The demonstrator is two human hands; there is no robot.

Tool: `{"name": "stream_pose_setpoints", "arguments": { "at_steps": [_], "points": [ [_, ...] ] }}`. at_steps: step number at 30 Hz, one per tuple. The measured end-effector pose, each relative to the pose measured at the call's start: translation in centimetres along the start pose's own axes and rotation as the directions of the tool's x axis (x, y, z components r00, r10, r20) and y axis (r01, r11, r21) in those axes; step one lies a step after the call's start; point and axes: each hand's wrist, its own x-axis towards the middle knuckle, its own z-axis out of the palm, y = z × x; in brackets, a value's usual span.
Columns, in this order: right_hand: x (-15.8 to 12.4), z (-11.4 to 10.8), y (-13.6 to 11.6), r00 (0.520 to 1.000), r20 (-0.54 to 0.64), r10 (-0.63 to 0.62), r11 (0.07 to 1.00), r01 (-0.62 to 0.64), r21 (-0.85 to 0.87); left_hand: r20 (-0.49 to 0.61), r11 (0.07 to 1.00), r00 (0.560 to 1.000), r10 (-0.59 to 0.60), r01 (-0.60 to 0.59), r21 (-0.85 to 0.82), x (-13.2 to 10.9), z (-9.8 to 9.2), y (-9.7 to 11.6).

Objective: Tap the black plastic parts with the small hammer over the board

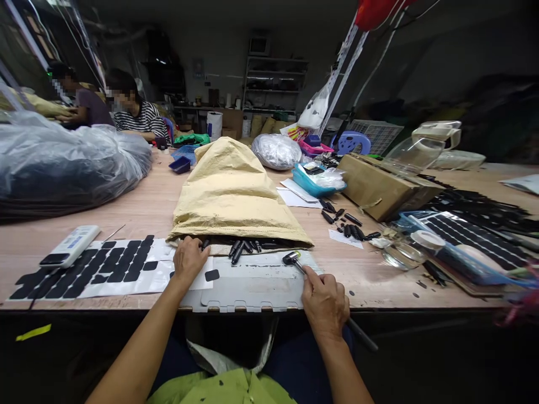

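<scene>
My right hand (325, 300) is wrapped round the dark handle of a small hammer (297, 261). Its metal head hovers close to or rests on a grey board (256, 283) at the table's front edge. My left hand (189, 259) is at the left corner of a yellow woven sack (240, 196), fingers bent, their tips partly hidden. Just beside those fingertips is a small black piece (205, 244); I cannot tell if it is gripped. Several black cylindrical pieces (237, 252) spill from the sack's mouth onto the board.
Left are white sheets with black stickers (126, 261) and a white device (70, 247). Loose black cylinders (352, 230), a cardboard box (374, 185) and a blue tray (471, 269) lie right. A big plastic bag (71, 163) sits far left; two people (137, 115) sit behind it.
</scene>
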Motion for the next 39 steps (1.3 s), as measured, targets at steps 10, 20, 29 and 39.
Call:
{"name": "stream_pose_setpoints", "arguments": {
  "at_steps": [10,20,29,39],
  "points": [
    [0.2,-0.2,-0.3,0.996,0.069,0.058,0.997,-0.061,0.045,0.056,0.892,0.931,0.360,-0.326,-0.314,-6.6,-1.0,1.1],
    [-0.6,-3.8,-0.9,0.989,0.108,0.103,0.856,-0.143,0.496,0.202,0.840,0.867,0.456,-0.344,-0.420,-6.0,1.5,3.9],
    [-3.5,-6.4,-6.2,0.959,0.160,-0.233,0.726,0.063,0.684,0.234,0.858,0.888,0.395,-0.265,-0.441,-6.1,1.6,4.0],
    [-3.7,-6.0,-6.7,0.963,0.071,-0.260,0.828,0.184,0.529,0.239,0.859,0.884,0.402,-0.275,-0.431,-6.0,1.5,4.0]
  ]
}}
